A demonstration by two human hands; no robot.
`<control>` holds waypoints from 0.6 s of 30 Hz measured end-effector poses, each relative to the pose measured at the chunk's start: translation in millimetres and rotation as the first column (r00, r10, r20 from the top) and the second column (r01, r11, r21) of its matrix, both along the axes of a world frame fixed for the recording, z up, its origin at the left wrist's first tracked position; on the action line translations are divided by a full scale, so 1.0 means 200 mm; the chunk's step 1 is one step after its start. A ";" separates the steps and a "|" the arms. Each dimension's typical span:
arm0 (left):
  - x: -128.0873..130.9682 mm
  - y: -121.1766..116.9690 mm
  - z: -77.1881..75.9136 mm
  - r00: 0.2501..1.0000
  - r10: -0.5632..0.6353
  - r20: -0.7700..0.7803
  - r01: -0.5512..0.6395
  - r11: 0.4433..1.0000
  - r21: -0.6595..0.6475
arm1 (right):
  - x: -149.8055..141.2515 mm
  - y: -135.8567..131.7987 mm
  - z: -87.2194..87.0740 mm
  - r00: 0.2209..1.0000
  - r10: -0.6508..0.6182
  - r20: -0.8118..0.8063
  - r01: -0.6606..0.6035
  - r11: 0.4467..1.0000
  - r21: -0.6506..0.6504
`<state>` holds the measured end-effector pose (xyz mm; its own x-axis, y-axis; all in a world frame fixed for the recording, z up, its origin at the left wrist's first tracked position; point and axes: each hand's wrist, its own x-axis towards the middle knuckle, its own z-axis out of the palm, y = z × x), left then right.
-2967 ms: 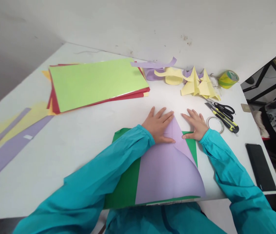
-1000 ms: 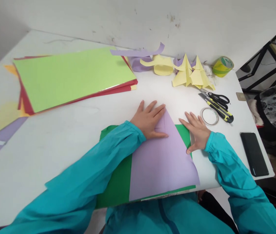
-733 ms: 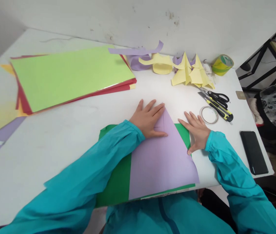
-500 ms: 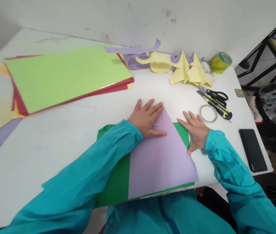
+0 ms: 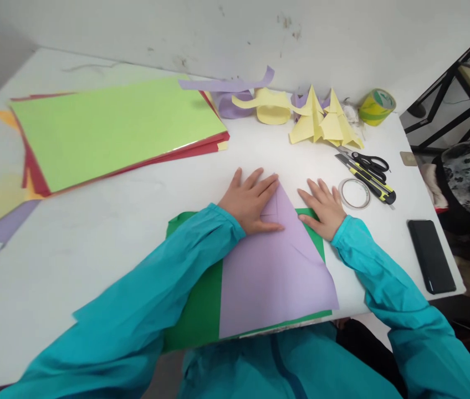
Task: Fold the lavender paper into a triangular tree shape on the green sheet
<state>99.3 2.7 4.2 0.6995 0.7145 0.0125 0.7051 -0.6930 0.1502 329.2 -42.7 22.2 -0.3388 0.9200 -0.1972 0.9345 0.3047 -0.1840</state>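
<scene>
A sheet of purple paper (image 5: 274, 282), its top folded to a point, lies on a green sheet (image 5: 197, 302) at the table's front edge. My left hand (image 5: 251, 202) rests flat on the upper part of the purple paper, fingers spread, covering its upper left edge. Beside the slanted right edge, my right hand (image 5: 324, 208) is spread out, its thumb over the green corner and close to the purple edge. Whether that thumb touches the purple paper I cannot tell. Neither hand grips anything.
Light green sheets (image 5: 122, 133) over red ones lie at the back left. Folded yellow paper planes (image 5: 312, 122) stand by the wall. To the right are scissors (image 5: 371, 163), a utility knife (image 5: 370, 180), a tape roll (image 5: 354, 193), a yellow tape roll (image 5: 377, 108) and a black phone (image 5: 430, 256).
My right hand has slid up and to the left along the slanted edge, its thumb moving away from the lower right. My left hand stays in place on the paper.
</scene>
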 end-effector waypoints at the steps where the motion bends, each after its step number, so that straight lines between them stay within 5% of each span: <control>1: 0.00 0.00 0.00 1.000 0.000 0.004 0.000 1.000 0.002 | -0.01 0.01 0.00 1.000 -0.007 0.005 0.007 1.000 0.010; 18: 0.00 0.00 0.00 1.000 0.005 -0.028 -0.005 1.000 -0.005 | 0.07 -0.01 -0.03 0.998 0.033 -0.044 -0.035 0.999 -0.040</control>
<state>99.4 2.8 5.0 0.6957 0.7182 -0.0104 0.7128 -0.6885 0.1334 343.3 -45.7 16.8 -0.3787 0.8992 -0.2189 0.9146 0.3274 -0.2374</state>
